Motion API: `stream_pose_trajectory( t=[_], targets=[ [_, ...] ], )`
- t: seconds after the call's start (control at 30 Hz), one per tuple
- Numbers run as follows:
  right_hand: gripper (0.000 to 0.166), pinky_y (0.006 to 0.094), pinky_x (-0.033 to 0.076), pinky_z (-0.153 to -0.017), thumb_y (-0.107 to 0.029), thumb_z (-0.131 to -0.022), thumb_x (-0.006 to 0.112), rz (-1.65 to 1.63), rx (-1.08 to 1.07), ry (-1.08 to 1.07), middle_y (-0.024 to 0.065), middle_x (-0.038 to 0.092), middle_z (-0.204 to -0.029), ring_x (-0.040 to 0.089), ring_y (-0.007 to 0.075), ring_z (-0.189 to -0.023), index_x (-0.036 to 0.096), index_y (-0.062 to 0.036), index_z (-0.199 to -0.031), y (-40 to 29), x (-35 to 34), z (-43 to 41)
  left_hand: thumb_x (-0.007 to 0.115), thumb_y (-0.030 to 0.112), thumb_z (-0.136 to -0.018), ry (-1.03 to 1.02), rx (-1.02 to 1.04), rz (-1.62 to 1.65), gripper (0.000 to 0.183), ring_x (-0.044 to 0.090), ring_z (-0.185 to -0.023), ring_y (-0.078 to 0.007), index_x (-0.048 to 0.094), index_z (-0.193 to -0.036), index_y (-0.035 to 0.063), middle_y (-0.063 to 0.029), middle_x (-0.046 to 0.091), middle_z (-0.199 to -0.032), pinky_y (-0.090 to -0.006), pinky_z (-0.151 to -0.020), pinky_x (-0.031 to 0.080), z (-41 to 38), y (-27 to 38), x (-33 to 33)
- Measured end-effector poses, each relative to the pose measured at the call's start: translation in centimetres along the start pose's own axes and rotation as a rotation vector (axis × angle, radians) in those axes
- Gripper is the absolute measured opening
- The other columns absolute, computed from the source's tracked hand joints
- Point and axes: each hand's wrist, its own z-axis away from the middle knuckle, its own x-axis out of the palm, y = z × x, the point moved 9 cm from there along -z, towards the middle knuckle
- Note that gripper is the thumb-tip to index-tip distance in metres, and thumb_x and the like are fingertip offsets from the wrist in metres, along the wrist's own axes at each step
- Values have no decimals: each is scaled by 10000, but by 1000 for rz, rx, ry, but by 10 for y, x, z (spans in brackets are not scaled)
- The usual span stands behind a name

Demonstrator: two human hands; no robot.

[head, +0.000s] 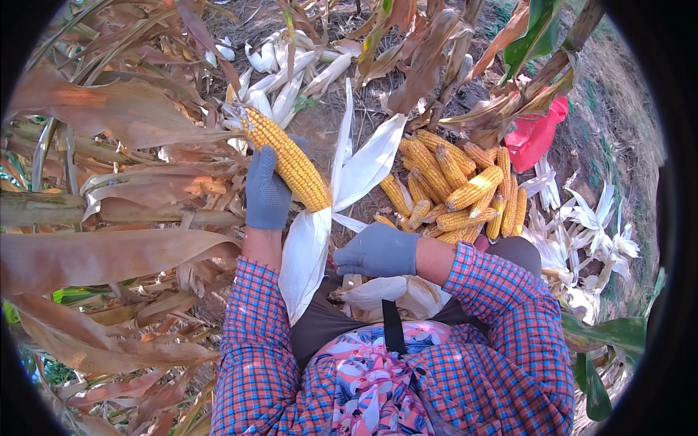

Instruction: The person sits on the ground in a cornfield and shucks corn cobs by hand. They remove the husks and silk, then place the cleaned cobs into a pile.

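My left hand, in a grey knit glove, grips a yellow ear of corn around its middle, tip pointing up and left. White husk leaves are peeled back and spread from the ear's lower end. One broad husk leaf hangs down towards my lap. Close to the right of that leaf is my right hand, also gloved, with its fingers curled; whether anything is inside them is hidden. Below it, ears in pale husks lie between my legs.
A pile of bare corn ears lies on the ground, ahead and right. Loose husks lie at the far side, with more husks at right. Dry corn stalks crowd the left. A red plastic piece lies beyond the pile.
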Motion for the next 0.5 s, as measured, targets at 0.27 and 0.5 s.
stream_pose_trajectory(
  t=[0.27, 0.5],
  targets=[
    [552, 405, 508, -801, -401, -833, 661, -115, 133, 831, 157, 642, -1044, 641, 340, -942, 501, -66, -1242, 40, -89, 17, 588, 178, -913, -53, -38, -26, 417, 579, -1013, -211, 446, -1262, -1, -117, 578, -1104, -350, -907, 474, 8, -1, 21],
    [999, 423, 493, -863, -535, -691, 727, -580, 499, 495, 305, 578, -1145, 613, 404, -1033, 279, 0, -1406, 77, -11, -15, 525, 282, -958, 51, -24, -83, 407, 609, -946, -220, 462, -1233, -10, -151, 607, -1070, -345, -835, 509, 15, -9, 43]
  ],
)
